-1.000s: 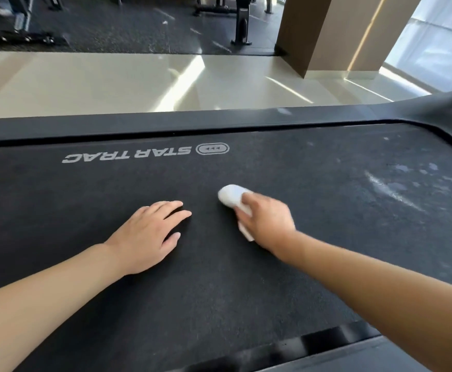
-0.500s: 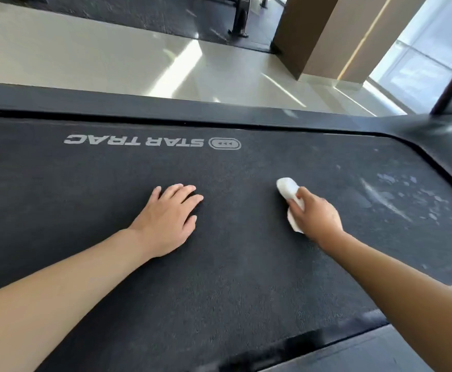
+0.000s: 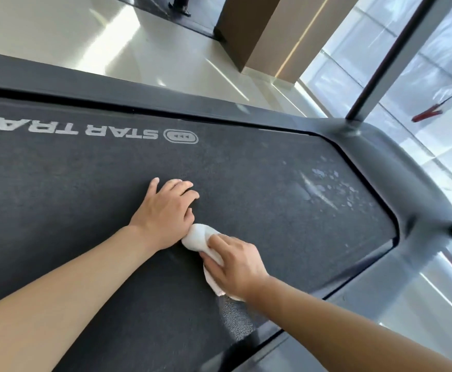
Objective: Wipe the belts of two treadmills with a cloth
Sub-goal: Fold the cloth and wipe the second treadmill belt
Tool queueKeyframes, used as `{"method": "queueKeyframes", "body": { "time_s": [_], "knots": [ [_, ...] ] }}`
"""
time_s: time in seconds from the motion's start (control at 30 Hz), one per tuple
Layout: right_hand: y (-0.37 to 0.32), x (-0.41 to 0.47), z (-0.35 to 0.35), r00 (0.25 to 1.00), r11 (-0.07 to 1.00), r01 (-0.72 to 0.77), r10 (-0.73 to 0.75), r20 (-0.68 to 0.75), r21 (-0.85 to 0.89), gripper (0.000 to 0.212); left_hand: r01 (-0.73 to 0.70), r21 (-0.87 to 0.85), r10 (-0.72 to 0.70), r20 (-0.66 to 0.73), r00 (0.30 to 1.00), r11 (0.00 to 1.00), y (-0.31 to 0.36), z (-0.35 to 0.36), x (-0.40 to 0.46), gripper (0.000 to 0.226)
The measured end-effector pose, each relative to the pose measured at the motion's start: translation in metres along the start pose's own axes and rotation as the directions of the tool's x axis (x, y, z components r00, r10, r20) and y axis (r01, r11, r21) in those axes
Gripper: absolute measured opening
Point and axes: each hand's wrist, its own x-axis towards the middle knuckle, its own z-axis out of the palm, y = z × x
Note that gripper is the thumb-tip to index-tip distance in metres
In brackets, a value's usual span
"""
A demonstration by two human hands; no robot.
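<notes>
A dark treadmill belt (image 3: pixel 72 189) with white STAR TRAC lettering fills most of the view. My right hand (image 3: pixel 237 267) presses a small white cloth (image 3: pixel 199 237) onto the belt near its middle. My left hand (image 3: pixel 165 210) rests flat on the belt, fingers together, its heel touching the cloth's upper end. Pale dusty smears and spots (image 3: pixel 324 183) mark the belt to the right of both hands. Only one treadmill is in view.
The treadmill's grey frame rail (image 3: pixel 396 162) curves around the belt's right end, with an upright post (image 3: pixel 396 49) rising from it. Glossy pale floor (image 3: pixel 98 38) lies beyond, with a brown pillar (image 3: pixel 267 30) and a window at the right.
My right hand has drawn the cloth back toward me and leftward, up against my left hand. The view has swung to the right, showing more of the belt's right end.
</notes>
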Motion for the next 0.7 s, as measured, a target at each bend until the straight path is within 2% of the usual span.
{"method": "queueKeyframes", "body": {
  "time_s": [0.07,0.13,0.17,0.23,0.3,0.4,0.5,0.6,0.7],
  "knots": [
    [0.007,0.005,-0.003,0.998,0.999,0.05,-0.049,0.034,-0.015,0.03,0.007,-0.008,-0.007,-0.001,1.0,1.0,0.0,-0.001,-0.001,0.035],
    [0.016,0.014,-0.006,0.999,0.999,-0.009,0.011,0.042,-0.047,0.029,-0.001,-0.015,0.001,0.02,1.0,1.0,0.0,-0.007,-0.005,0.037],
    [0.021,0.022,-0.006,0.993,0.992,-0.116,0.117,0.012,-0.054,0.029,-0.003,-0.015,0.003,0.025,1.0,1.0,0.0,-0.01,-0.008,0.038],
    [0.035,0.043,-0.004,0.918,0.921,-0.39,0.386,-0.09,-0.026,0.03,-0.003,-0.019,0.003,0.018,1.0,1.0,-0.002,-0.013,-0.014,0.039],
    [0.045,0.055,-0.003,0.871,0.877,-0.48,0.472,-0.14,-0.026,0.031,-0.004,-0.029,0.004,0.006,1.0,1.0,-0.004,-0.013,-0.016,0.04],
    [0.045,0.048,-0.009,0.924,0.923,-0.382,0.382,-0.017,-0.044,0.029,0.015,-0.023,-0.015,0.022,1.0,1.0,-0.003,-0.012,-0.015,0.041],
    [0.043,0.017,-0.018,0.984,0.991,-0.136,0.137,0.113,-0.014,0.025,0.058,0.037,-0.06,0.042,0.997,0.998,0.009,-0.011,-0.016,0.042],
    [0.05,-0.011,-0.018,0.992,0.998,0.049,-0.053,0.117,0.039,0.026,0.115,0.107,-0.125,0.095,0.988,0.988,0.033,-0.004,-0.015,0.047],
    [0.083,-0.03,-0.023,0.983,0.984,0.161,-0.167,0.078,0.073,0.026,0.087,0.166,-0.108,0.123,0.986,0.982,0.061,0.008,-0.012,0.049]
  ]
}}
